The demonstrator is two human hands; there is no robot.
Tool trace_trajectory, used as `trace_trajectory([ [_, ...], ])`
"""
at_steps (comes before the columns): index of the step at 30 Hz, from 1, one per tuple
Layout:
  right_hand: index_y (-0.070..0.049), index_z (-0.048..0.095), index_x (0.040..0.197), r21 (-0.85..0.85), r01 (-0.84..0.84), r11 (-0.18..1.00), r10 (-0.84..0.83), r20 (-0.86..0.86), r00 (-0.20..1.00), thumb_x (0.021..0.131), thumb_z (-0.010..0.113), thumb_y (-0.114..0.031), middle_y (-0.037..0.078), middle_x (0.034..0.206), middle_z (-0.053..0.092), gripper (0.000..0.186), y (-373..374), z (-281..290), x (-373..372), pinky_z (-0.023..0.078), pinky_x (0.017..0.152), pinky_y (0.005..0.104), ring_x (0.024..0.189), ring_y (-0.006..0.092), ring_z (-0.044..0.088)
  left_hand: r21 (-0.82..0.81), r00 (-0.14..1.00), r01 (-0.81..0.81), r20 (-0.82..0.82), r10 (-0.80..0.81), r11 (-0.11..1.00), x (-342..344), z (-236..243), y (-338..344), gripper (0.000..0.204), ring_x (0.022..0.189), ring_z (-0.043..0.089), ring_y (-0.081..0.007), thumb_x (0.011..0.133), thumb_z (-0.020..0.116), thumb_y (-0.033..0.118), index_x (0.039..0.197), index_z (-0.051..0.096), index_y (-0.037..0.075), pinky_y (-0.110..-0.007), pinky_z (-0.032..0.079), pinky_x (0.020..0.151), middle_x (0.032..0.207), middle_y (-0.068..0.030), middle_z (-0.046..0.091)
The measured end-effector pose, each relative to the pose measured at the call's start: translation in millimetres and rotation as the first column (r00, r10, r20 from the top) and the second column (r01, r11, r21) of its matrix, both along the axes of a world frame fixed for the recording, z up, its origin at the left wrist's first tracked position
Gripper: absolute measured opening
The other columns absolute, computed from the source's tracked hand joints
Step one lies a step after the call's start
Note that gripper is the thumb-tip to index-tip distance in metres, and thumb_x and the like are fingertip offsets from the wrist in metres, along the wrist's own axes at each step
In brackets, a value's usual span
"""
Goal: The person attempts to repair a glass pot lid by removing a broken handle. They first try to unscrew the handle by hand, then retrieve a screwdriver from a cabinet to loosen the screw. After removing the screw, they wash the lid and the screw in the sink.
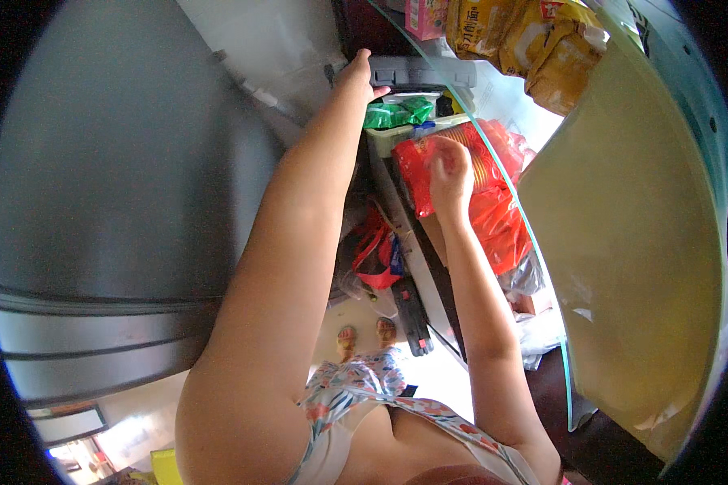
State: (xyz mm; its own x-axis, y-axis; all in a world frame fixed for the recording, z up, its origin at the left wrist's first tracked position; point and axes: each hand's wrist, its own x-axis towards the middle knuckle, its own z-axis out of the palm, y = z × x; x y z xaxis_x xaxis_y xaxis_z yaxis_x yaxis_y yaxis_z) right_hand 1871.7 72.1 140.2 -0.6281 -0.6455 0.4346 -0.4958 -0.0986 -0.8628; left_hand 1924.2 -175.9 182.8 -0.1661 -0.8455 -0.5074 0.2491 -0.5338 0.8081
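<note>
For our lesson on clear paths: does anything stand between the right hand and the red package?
Nothing visible does: the right hand overlaps the red package in this view, though whether it touches is unclear. The glass edge crosses the package's right part, right of the hand.

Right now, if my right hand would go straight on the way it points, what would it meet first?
Most likely the red plastic-wrapped package: your right hand overlaps it in the picture, though the depth is unclear, so I cannot tell whether they touch.

Packets (516, 47) lie beyond the bags (500, 230) (slightly right).
</note>
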Motion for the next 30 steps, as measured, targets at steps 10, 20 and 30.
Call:
trace_trajectory([
  [10, -0.01, 0.064, 0.105, 0.726, 0.106, 0.68, 0.504, -0.567, 0.651, 0.078, 0.059, -0.019, 0.012, 0.111, 0.059, 0.029, -76, 32, -4, 0.043, 0.091, 0.041, 0.108, 0.0298, 0.053, 0.024, 0.996, 0.092, -0.017, -0.092, 0.995, 4, -4, -15, 0.044, 0.103, 0.052, -0.0324, 0.084, 0.059, 0.04, 0.117, 0.051, 0.012, -0.054, 0.054, 0.072, 0.113, -0.0119, 0.053],
  [20, -0.016, 0.056, 0.12, 0.852, -0.06, 0.52, 0.716, -0.397, 0.574, 0.075, 0.055, -0.008, 0.016, 0.102, 0.065, 0.045, -160, -17, -29, 0.047, 0.086, 0.0467, 0.098, 0.0351, 0.062, -0.011, 0.993, 0.115, 0.019, -0.115, 0.993, 6, -4, -7, 0.047, 0.095, 0.055, -0.0328, 0.083, 0.058, 0.045, 0.114, 0.05, 0.011, -0.049, 0.056, 0.066, 0.111, -0.014, 0.052],
  [30, -0.032, 0.053, 0.126, 0.868, 0.101, 0.486, 0.817, -0.492, 0.302, 0.08, 0.054, -0.017, 0.011, 0.125, 0.054, 0.048, -140, -7, -19, 0.037, 0.098, 0.0461, 0.121, 0.0303, 0.046, -0.004, 0.996, 0.059, 0.067, -0.059, 0.998, 6, 0, -5, 0.044, 0.085, 0.06, -0.0294, 0.079, 0.062, 0.047, 0.103, 0.054, 0.01, -0.045, 0.059, 0.059, 0.097, -0.0125, 0.059],
])
